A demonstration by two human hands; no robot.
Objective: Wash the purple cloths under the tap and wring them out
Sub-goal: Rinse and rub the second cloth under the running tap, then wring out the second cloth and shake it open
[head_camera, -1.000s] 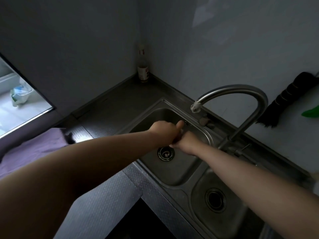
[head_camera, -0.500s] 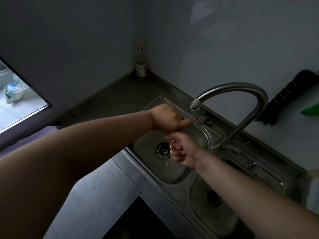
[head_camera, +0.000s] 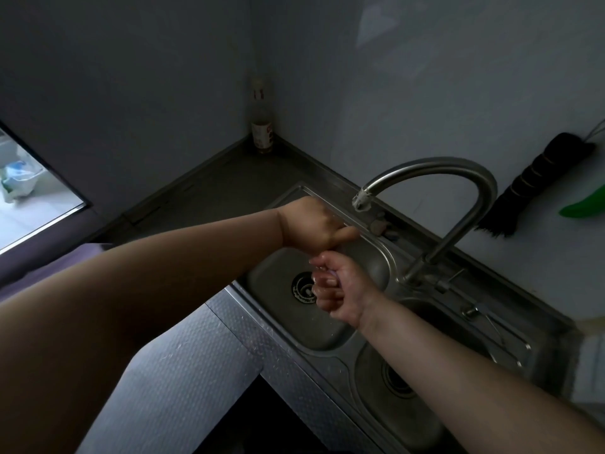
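Both fists are stacked over the left basin (head_camera: 271,276) of a steel double sink. My left hand (head_camera: 311,227) is on top, knuckles up, closed. Just beneath it, my right hand (head_camera: 342,291) is wet, turned fingers-up and clenched; a sliver of purple cloth (head_camera: 332,274) shows between its fingers. The rest of that cloth is hidden inside the two fists. The curved steel tap (head_camera: 432,167) arches over the basin, its spout above and right of my hands, with no stream visible. Another purple cloth (head_camera: 23,273) lies on the counter at far left, behind my left arm.
A bottle (head_camera: 262,132) stands in the back corner of the dark counter. A black brush (head_camera: 543,188) and a green item (head_camera: 586,204) hang on the right wall. The right basin (head_camera: 376,365) lies nearer me. A window (head_camera: 29,194) is at left, a patterned counter (head_camera: 196,355) in front.
My fists went from side by side to stacked. The left hand rose and the right hand turned fingers-up below it, twisting against each other. Drops fell into the basin half a second ago.
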